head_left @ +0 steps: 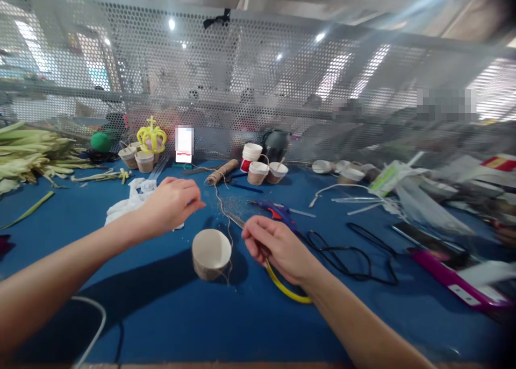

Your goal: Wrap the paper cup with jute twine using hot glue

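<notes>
My right hand [278,245] is closed on scissors; their blades [236,219] point up and left, and a yellow handle loop [284,289] shows below the palm. My left hand [173,202] hovers over the table with fingers pinched together. Whether anything is between those fingertips I cannot make out. Between and below my hands stands a small paper cup [205,265], upright, with its opening facing up. Thin twine [220,198] runs from a roll of twine [226,170] past the scissors' blades to the cup's right side, where a loose end hangs.
A blue glue gun [278,210] lies beyond my right hand, with black cable [342,261] beside it. White crumpled tissue [129,205] lies behind my left hand. Finished-looking small cups [258,172], a phone [184,144] and a yellow crown [151,137] stand along the mesh screen [242,62].
</notes>
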Available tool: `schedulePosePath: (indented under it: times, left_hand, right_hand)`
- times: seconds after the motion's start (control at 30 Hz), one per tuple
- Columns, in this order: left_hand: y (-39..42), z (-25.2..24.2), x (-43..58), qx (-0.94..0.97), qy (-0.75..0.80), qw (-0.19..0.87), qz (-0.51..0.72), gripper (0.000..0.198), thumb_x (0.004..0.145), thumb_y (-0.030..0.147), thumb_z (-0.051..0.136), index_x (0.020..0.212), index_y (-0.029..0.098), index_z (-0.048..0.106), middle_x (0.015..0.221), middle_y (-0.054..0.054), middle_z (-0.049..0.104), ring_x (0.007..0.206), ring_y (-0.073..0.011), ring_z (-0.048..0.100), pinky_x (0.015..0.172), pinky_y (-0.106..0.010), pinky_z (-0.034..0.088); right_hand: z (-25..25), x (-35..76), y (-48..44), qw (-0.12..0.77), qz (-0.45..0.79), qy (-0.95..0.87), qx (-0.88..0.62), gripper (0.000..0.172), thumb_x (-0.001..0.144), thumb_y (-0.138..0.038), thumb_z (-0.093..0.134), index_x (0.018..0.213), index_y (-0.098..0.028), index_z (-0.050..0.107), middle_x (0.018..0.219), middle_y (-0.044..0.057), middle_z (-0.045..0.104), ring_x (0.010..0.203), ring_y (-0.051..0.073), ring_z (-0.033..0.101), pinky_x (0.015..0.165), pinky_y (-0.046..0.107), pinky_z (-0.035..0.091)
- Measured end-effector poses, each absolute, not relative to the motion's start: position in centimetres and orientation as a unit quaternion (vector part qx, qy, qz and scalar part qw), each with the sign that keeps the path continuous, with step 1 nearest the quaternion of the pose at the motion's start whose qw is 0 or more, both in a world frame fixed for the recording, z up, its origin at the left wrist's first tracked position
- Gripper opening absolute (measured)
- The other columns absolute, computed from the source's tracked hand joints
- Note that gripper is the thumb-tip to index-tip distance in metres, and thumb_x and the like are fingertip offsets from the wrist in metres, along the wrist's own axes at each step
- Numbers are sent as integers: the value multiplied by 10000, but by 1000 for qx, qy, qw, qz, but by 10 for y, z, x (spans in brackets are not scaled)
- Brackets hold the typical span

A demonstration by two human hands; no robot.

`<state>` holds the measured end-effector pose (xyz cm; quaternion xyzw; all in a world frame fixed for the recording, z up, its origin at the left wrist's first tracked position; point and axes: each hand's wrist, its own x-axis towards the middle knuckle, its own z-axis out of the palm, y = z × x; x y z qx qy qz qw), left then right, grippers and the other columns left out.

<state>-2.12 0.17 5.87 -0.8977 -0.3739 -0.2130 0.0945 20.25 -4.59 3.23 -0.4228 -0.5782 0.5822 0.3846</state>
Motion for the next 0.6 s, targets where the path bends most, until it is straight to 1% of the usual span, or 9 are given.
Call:
schedulePosePath:
  times: [0.03,0.07,0.1,0.23,0.3,0.4,0.47,0.53,0.6]
  left_hand:
    - [-3,60,-22,-898,-374,77,-218,181,822,239,484,955,140,559,978,-94,621,888,-216,565,761,-360,408]
    - [-8,62,-23,-903,-365,53,-222,291,803,254,518,1076,156,502,1102,-105,573,971,-223,535,784,-359,403]
    - [-15,63,-22,-913,-344,23,-220,355,779,304,550,1098,162,486,1116,-101,566,993,-221,523,792,-353,401]
    - [-40,58,-14,-950,-283,-54,-123,411,624,487,656,870,163,598,876,-63,636,875,-231,545,795,-382,378]
    - [-47,50,-9,-952,-274,-57,-124,344,638,427,666,835,152,599,831,-60,639,880,-238,543,836,-413,348]
    - [-48,37,-2,-948,-272,-74,-146,49,722,210,590,739,165,583,782,-29,631,822,-189,558,860,-410,322]
    - [-44,32,0,-945,-266,-93,-165,57,732,142,547,679,162,559,718,-9,616,756,-161,561,845,-390,333]
    - [-40,29,1,-935,-275,-103,-198,88,735,133,527,651,153,543,679,-6,606,699,-146,554,824,-376,350]
    - [-35,26,2,-919,-290,-116,-242,100,747,152,513,651,146,539,669,-14,607,666,-139,546,781,-347,378]
  right_hand:
    - [32,202,-45,384,550,-600,-436,211,805,-361,508,743,-161,540,543,-38,522,436,55,428,386,168,314]
    - [32,202,-45,380,518,-621,-448,182,801,-337,516,792,-160,554,600,-26,545,473,60,449,414,176,340]
    - [32,201,-46,376,488,-642,-457,169,795,-317,526,836,-158,563,660,-12,564,510,66,465,442,184,362]
    - [30,198,-48,352,413,-700,-465,177,782,-297,537,873,-150,577,825,39,602,680,111,530,573,230,424]
    - [29,197,-48,346,378,-719,-469,178,795,-301,517,868,-152,582,842,50,610,734,136,548,626,257,437]
    - [31,204,-41,357,279,-741,-496,183,807,-308,492,866,-163,587,838,53,624,735,153,561,667,283,442]
    - [35,217,-30,349,181,-734,-554,196,809,-315,485,888,-170,589,860,56,636,760,162,574,696,285,440]
    - [39,237,-15,299,81,-694,-650,225,818,-320,465,942,-175,583,884,55,644,789,162,588,713,271,438]
    - [40,259,0,272,38,-655,-704,212,811,-272,466,931,-144,585,915,102,639,831,203,591,732,309,426]
